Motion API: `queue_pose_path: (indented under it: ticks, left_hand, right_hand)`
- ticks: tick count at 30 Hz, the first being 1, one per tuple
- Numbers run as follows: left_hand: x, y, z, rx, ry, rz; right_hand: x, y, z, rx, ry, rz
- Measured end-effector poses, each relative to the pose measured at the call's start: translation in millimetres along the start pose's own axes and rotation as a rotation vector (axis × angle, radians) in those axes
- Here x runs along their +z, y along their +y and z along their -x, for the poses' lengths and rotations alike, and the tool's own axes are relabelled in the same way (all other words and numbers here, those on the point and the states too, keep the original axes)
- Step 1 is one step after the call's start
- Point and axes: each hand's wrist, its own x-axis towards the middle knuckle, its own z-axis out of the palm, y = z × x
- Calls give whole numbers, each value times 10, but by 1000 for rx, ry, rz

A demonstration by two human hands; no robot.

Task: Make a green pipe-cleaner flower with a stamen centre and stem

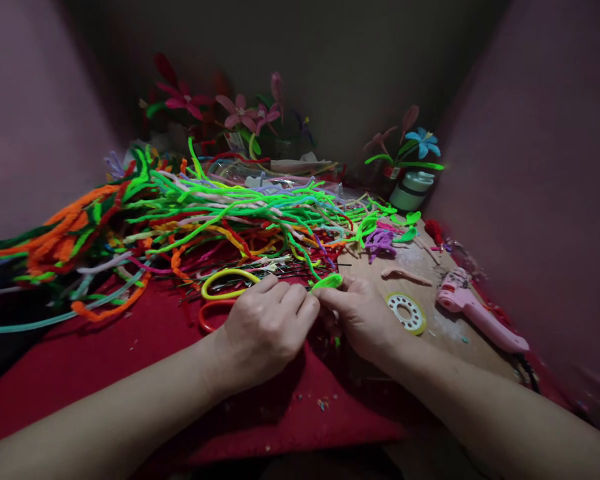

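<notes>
Between my two hands is a short bright green pipe cleaner piece [329,282], bent into a leaf-like loop. My left hand [275,320] is closed, knuckles up, with its fingertips hidden at the left end of the piece. Pinching the other side, my right hand [357,310] has thumb and forefinger together on the green piece. Scissors [230,283] with one yellow and one red handle lie just beyond my left hand, partly covered by it. Dark thin wire stems [280,272] are scattered behind both hands.
A big heap of coloured pipe cleaners [240,207] spreads across the back and left. On the wooden board [420,267] at right lie a tape roll [406,313], a pink glue gun [480,310] and purple curls [380,243]. Fuzzy flowers [240,113] and a pale green jar [413,190] stand behind.
</notes>
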Motion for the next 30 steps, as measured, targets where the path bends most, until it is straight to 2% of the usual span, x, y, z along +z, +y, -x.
queue_pose_path:
  ticks: [1,3,6,8,11,15,18,20,22,24,26,28,30]
  left_hand:
    - [-14,-7,-16,-59,-2,67]
    - [-33,-43,-54,-284,-43,349]
    - [-32,-135,-105,-686,-242,1004]
    - [-8,-194,-114,-859,-354,1417]
    - [40,-256,-89,-997,-470,1817]
    - [47,-305,-58,-979,-583,1995]
    - [5,-306,-76,-923,-618,1921]
    - [-18,-267,-87,-871,-623,1688]
    - [-19,-196,-73,-732,-508,1270]
    - [4,-117,-33,-494,-236,756]
    - [33,-59,11,-306,-71,430]
    - [44,-39,26,-286,-51,383]
    - [25,-49,-1,-415,-123,534]
  right_hand:
    - [-8,9,-9,-1,-9,-25]
    - [-26,18,-23,-13,-19,-53]
    - [-49,5,-26,-50,-46,-63]
    - [-59,-11,-21,-63,-81,-65]
    - [-69,-31,-14,-43,-146,-111]
    - [-67,-56,-6,-33,-192,-136]
    - [-51,-71,9,-59,-119,-102]
    - [-42,-67,18,-65,-46,-50]
    - [-39,-47,17,-65,19,16]
    - [-43,-20,6,-67,60,56]
    - [-48,-1,-11,-66,66,52]
    - [-50,-2,-26,-54,41,26]
    - [-47,-23,-32,-47,19,11]
